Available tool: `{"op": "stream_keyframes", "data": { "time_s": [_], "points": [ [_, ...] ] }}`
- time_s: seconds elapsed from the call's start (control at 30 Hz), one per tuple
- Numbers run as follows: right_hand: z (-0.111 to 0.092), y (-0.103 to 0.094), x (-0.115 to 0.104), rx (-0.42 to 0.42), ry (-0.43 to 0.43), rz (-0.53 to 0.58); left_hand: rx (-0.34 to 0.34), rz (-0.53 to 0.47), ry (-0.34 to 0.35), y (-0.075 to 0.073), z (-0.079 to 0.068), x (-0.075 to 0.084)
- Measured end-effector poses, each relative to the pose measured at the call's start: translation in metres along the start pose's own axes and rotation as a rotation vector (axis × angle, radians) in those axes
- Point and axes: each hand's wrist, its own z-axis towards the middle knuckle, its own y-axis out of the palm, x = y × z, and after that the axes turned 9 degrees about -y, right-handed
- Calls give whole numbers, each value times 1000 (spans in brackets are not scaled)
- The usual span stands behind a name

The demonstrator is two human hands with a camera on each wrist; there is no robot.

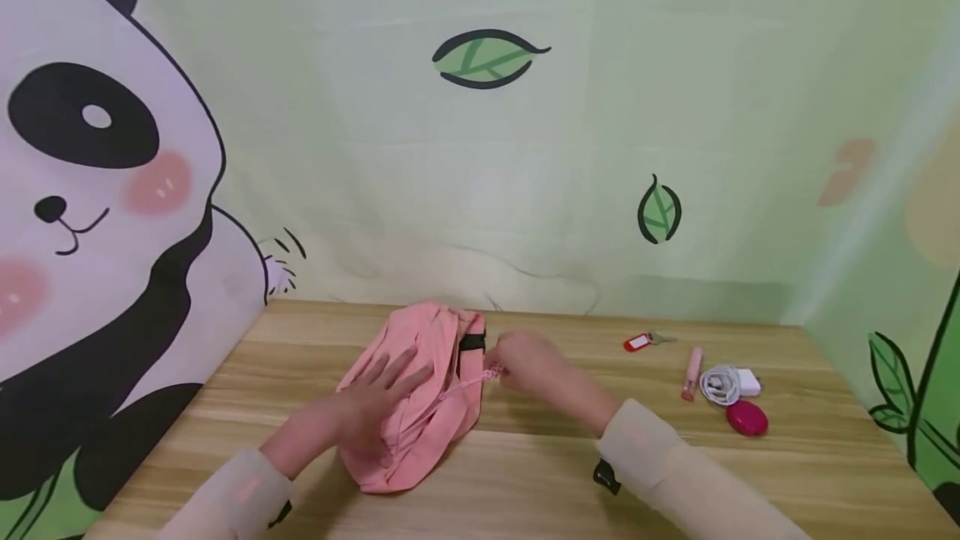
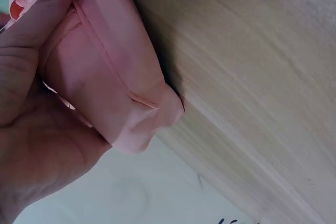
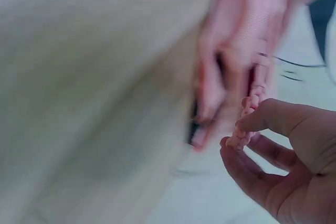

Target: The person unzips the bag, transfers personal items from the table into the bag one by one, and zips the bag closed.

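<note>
A soft pink bag point(image 1: 423, 336) with a black buckle point(image 1: 472, 342) lies at the middle of the table. My left hand point(image 1: 365, 407) rests on its left side with the fingers spread. In the left wrist view the thumb lies along the pink fabric point(image 2: 105, 87). Right of the bag, my right hand point(image 1: 534, 367) pinches the end of a pink braided cord point(image 3: 242, 137) between thumb and fingers. That cord runs taut back to the bag, beside what looks like its zipper line. The bag's inside is hidden.
At the right of the wooden table point(image 1: 555, 473) lie a key with a red tag point(image 1: 637, 342), a slim pink tube point(image 1: 692, 373), a coiled white cable point(image 1: 720, 386), a white charger plug point(image 1: 749, 382) and a round magenta case point(image 1: 747, 418). A printed cloth backdrop stands behind.
</note>
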Motion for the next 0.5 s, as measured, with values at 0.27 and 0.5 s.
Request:
{"op": "stream_keyframes", "data": {
  "time_s": [0.27, 0.5],
  "points": [
    [0, 23, -3, -30, -112, 126, -13, -80, 155, -15, 7, -8],
    [9, 17, -10, -15, -159, 80, 117, -6, 206, -19, 25, -6]
  ]
}}
